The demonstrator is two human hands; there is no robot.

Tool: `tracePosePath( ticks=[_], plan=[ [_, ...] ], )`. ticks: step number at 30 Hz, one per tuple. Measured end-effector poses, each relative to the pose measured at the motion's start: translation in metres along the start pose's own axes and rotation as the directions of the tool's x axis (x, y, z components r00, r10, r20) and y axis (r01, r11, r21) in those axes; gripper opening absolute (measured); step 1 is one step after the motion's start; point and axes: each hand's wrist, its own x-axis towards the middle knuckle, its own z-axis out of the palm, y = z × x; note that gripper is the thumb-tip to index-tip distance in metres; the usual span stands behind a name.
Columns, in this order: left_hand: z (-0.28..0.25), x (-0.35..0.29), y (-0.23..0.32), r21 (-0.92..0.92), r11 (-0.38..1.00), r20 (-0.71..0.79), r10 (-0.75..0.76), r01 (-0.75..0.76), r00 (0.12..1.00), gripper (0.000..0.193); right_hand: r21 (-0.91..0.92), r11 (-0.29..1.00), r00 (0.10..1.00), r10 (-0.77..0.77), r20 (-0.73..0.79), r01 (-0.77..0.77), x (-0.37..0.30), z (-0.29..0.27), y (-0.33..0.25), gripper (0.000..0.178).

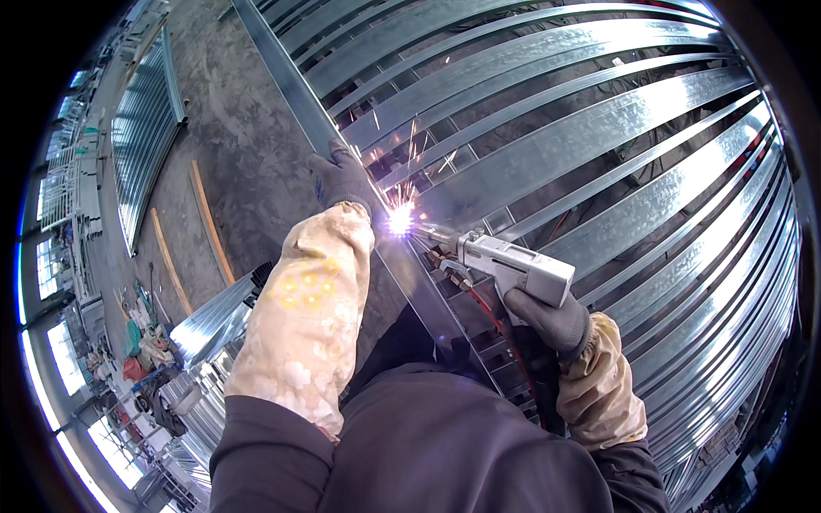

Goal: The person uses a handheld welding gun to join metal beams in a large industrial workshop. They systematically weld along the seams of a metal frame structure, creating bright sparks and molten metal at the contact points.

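Note:
My right hand (pixel 552 321), in a dark grey glove, is closed around the grip of a silver handheld welding gun (pixel 517 263). The gun's nozzle points left to a bright white-violet glow (pixel 399 221), where sparks fly up and away. That spot lies where a flat galvanized slat (pixel 505 184) meets the long steel side rail (pixel 295 92) of a frame. My left hand (pixel 340 178), also gloved, grips the rail just above and left of the glow; some of its fingers are hidden. Pale patterned sleeve covers are on both forearms.
Many parallel metal slats (pixel 599 120) fill the right side. A red hose (pixel 486 309) hangs below the gun. On the concrete floor to the left lie two wooden strips (pixel 211 224) and a stack of metal profiles (pixel 147 141). Piled cloths (pixel 154 349) sit at lower left.

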Motion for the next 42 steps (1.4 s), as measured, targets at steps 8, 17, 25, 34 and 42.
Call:
tracePosePath(
  ticks=[8, 17, 25, 34, 42],
  plan=[
    [-0.015, -0.018, 0.030, 0.044, 0.998, 0.084, -0.042, 0.038, 0.996, 0.065, 0.015, 0.999, 0.999, 0.049, -0.022, -0.048, -0.005, -0.003, 0.005, 0.024],
    [-0.008, -0.006, 0.014, 0.044, 0.999, 0.050, 0.008, -0.010, 0.999, 0.066, 0.042, 0.999, 0.999, 0.034, 0.013, -0.034, -0.009, -0.003, 0.007, 0.031],
    [-0.011, -0.015, 0.023, 0.077, 0.997, -0.026, 0.001, 0.001, 1.000, 0.068, 0.040, 0.999, 0.999, 0.033, 0.020, -0.033, -0.012, -0.004, 0.010, 0.038],
    [-0.008, -0.010, 0.016, 0.064, 0.997, -0.040, 0.052, -0.049, 0.998, 0.066, 0.049, 0.999, 0.998, -0.018, 0.052, 0.016, -0.015, -0.006, 0.017, 0.042],
    [-0.010, -0.010, 0.017, 0.052, 0.998, 0.010, 0.017, -0.018, 1.000, 0.069, 0.009, 0.996, 0.994, 0.082, 0.078, -0.083, -0.022, -0.011, 0.017, 0.036]
  ],
)
